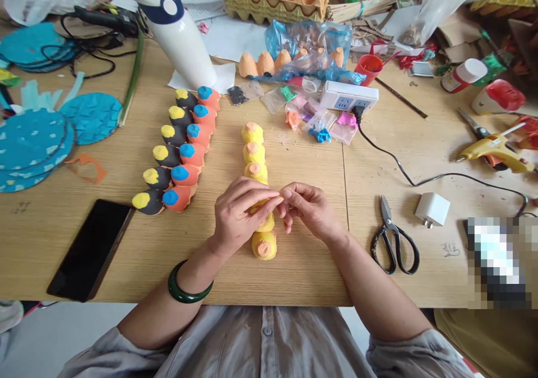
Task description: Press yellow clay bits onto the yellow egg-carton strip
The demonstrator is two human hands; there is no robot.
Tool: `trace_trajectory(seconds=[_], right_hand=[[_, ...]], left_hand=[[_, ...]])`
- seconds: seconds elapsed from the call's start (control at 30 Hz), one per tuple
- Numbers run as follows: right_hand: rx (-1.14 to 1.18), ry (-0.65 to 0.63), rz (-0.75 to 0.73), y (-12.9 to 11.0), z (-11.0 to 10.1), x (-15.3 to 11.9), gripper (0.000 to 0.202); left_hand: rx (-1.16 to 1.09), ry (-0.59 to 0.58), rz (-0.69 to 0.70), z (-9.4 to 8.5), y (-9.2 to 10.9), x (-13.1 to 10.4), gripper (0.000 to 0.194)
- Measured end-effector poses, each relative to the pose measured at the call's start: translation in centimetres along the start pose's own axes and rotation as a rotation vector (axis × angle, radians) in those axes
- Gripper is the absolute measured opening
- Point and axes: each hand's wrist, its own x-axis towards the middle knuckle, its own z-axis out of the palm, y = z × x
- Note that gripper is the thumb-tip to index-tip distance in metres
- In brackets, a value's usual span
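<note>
My left hand [246, 207] and my right hand [309, 207] meet fingertip to fingertip over a yellow egg-carton strip [264, 246] with pale orange tops. Both hands are closed in a pinch; anything between the fingertips is too small to make out. My fingers cover the middle of the strip. To the left lie a black strip with yellow tops [157, 177] and an orange-red strip with blue tops [185, 175], side by side. Beyond the hands are small bags of coloured clay [321, 134].
Scissors [393, 235], a white plug adapter [432, 209] and a yellow glue gun [491, 149] lie right. A power strip [348, 96] trails a black cable. A phone [92, 249] lies left. A white bottle [176, 36] and blue discs [31, 143] stand or lie farther back.
</note>
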Motion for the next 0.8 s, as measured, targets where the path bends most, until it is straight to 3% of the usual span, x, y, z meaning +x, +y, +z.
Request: trace_trajectory(seconds=[0.47,0.7,0.8], right_hand=[[0.065,-0.037,0.01,-0.04,-0.09,0.06,0.035],[0.087,0.163,-0.072,0.44,-0.66,0.62,0.029],[0.135,0.163,-0.067,0.31,-0.73,0.66,0.022]], left_hand=[[-0.011,-0.012,0.069,-0.22,0.09,0.17,0.007],[-0.223,0.046,-0.241,-0.45,0.3,-0.21,0.009],[-0.248,0.034,-0.292,-0.46,0.24,-0.38,0.012]])
